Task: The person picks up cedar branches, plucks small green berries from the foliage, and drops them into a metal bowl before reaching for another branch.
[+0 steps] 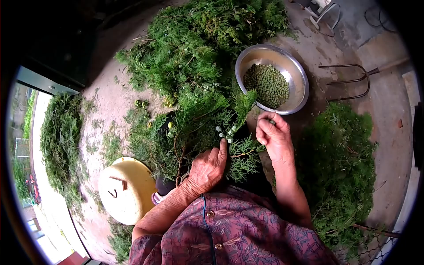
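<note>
A leafy green branch [190, 128] lies across my lap, with a few pale green cones [230, 132] near its right side. My left hand [208, 167] is closed on the branch, its index fingertip right beside the cones. To the right, my right hand [274, 132] is raised with curled fingers just below the metal bowl; a bit of something green shows between the fingers, too small to name. The bowl [301, 81] holds many small green cones [267, 85].
A large heap of cut branches [190, 48] lies ahead. More greenery is at the right [340, 163] and far left [62, 141]. An upturned yellow basin [128, 194] sits at the left. A metal fork [364, 81] lies at the right.
</note>
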A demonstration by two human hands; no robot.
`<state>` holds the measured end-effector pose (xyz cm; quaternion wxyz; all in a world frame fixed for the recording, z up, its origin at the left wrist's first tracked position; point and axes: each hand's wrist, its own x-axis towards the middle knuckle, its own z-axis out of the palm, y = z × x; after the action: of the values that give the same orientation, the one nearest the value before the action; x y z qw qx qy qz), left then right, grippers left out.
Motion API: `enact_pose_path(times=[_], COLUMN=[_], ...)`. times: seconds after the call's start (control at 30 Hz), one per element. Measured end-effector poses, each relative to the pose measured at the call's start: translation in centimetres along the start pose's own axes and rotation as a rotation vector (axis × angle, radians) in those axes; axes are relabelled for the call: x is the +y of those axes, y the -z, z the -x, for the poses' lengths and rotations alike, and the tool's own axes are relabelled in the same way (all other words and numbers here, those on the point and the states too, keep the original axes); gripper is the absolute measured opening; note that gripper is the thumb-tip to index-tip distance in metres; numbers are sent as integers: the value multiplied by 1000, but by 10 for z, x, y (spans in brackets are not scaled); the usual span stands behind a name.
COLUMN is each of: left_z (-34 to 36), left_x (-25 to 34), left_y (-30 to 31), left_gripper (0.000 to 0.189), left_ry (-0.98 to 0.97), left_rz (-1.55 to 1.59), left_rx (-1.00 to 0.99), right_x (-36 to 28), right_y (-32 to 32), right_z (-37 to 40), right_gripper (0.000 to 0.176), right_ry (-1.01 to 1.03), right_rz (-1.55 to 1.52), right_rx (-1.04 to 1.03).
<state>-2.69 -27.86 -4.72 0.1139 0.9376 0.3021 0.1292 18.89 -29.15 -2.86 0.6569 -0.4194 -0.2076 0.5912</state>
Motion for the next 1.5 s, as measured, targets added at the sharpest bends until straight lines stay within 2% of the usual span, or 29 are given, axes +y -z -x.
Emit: enact_pose_path(times=[0.03, 0.1, 0.17, 0.23, 0.33, 0.47, 0.6, 0.7, 0.83, 0.97, 1.0, 1.1, 1.13, 1.17, 1.37, 1.4, 1.5], left_z=[0, 1, 2, 2, 3, 1, 1, 1, 2, 3, 3, 4, 5, 6, 6, 6, 3], left_x=[1, 1, 0, 0, -1, -1, 0, 0, 0, -2, -3, 2, 4, 4, 5, 6, 10], left_y=[0, 0, -1, -2, -2, -3, -3, -3, 0, 1, 1, 2, 3, 2, -2, -1, -1], left_gripper=[57, 56, 55, 54, 53, 53, 53, 54, 55, 56, 56, 65, 63, 62, 58, 58, 53], left_ry=[0, 6, -11, -21, -26, -18, -11, -9, 4, 11, 8, 82, 84, 78, 17, 11, -9], left_rz=[-18, -56, -96, -113, -114, -104, -97, -49, -18, 61, 106, 52, 22, 8, -71, -108, -213], left_rx=[-10, -27, -21, -17, -14, -10, -25, -15, -43, -18, 7, -79, -89, -78, -1, -8, -15], right_x=[-6, 5, 8, 15, 19, 26, 42, 40, 29, 25, 33, 45, 27, 17, -10, -12, -14], right_y=[-9, -18, -31, -30, -34, -30, -23, -21, -24, -24, -24, -16, -17, -7, -5, -13, -43], right_z=[6, 1, 4, -3, -6, -5, 1, 3, -2, -1, -1, 0, 0, -5, 2, 6, 15], right_gripper=[11, 16, 23, 27, 28, 23, 22, 23, 30, 25, 21, 15, 9, 10, 21, 23, 21], right_ry=[-61, 522, 478, 494, 529, 646, 573, 524, 514, 467, 606, 509, 236, 260, 25, 2, -12], right_rz=[288, 977, 1038, 1064, 1258, 1247, 980, 1019, 1021, 1099, 1076, 850, 493, 344, -369, -429, -252], right_rx=[-12, -162, -113, -187, -224, -103, 76, 67, -116, -185, -91, 226, 315, 199, -128, -97, -237])
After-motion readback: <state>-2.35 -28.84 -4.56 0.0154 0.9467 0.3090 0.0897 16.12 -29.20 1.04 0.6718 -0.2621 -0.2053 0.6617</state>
